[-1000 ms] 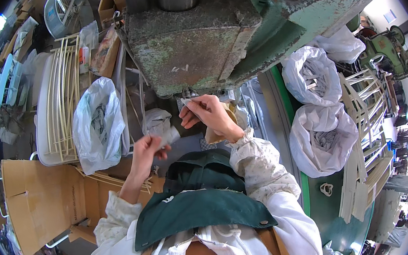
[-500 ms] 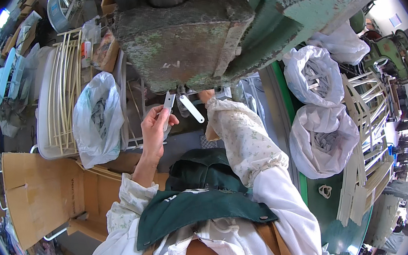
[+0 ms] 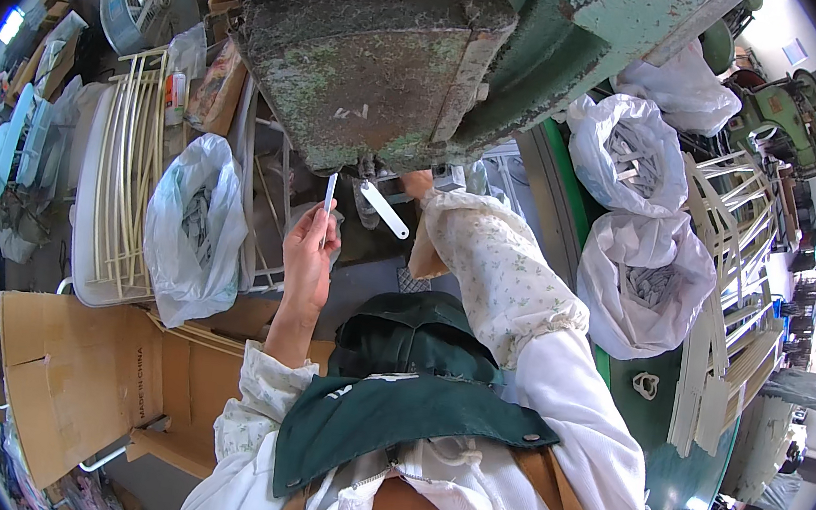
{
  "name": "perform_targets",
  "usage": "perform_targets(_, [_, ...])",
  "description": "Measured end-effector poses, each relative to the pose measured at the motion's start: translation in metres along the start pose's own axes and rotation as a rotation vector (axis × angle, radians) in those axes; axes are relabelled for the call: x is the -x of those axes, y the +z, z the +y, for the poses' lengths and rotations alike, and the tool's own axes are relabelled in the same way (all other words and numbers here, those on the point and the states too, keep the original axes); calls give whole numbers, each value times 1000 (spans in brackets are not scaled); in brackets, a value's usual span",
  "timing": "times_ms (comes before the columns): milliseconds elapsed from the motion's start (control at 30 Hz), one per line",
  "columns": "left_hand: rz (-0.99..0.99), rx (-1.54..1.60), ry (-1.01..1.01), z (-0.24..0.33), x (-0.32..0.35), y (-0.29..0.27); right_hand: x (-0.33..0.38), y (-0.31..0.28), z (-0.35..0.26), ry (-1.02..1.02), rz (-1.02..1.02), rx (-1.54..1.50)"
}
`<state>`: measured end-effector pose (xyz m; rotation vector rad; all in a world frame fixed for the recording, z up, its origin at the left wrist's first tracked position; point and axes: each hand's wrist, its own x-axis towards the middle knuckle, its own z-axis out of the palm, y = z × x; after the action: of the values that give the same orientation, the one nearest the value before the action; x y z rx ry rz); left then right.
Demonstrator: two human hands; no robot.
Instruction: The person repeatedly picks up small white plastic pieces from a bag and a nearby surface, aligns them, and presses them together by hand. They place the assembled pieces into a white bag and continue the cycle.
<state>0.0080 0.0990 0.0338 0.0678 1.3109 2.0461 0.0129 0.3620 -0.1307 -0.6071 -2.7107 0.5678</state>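
Observation:
In my left hand (image 3: 310, 249) a slim pale metal strip (image 3: 331, 191) is pinched between thumb and fingers, seen nearly edge-on. Its upper end reaches the lower edge of a big worn green press (image 3: 376, 90). A second flat strip (image 3: 385, 210), white with rounded ends and a hole at its lower end, slants below the press between my hands. My right hand (image 3: 417, 184) reaches in under the press at the end of a flowered sleeve. Its fingers are hidden there, so what they touch cannot be made out.
To the left stand a plastic bag of metal pieces (image 3: 194, 231), a tub of long strips (image 3: 124, 182) and an open cardboard box (image 3: 77, 378). On the right, two white sacks of pieces (image 3: 646, 282) (image 3: 632, 145) sit beside stacked flat strips (image 3: 717, 371) on a green table (image 3: 655, 424).
The strip in my left hand has turned from showing its flat face to nearly edge-on, and that hand has shifted slightly. My right hand stays under the press.

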Motion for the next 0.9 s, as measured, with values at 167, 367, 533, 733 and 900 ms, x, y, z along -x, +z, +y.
perform_targets(167, [-81, -167, 9, 10, 7, 2, 19, -51, -19, 56, -9, -566])
perform_targets(367, [-88, -270, 118, 13, 7, 11, 43, -140, -89, 141, -270, -1110])
perform_targets(533, [-102, -285, 158, 16, 5, 13, 44, -153, -112, 223, -360, -907])
perform_targets(733, [-150, -345, 202, 27, 7, 25, 49, -142, -111, 97, -304, -1024])
perform_targets(900, [-192, -409, 179, 25, -3, 24, 66, -152, -108, -62, -96, -627])
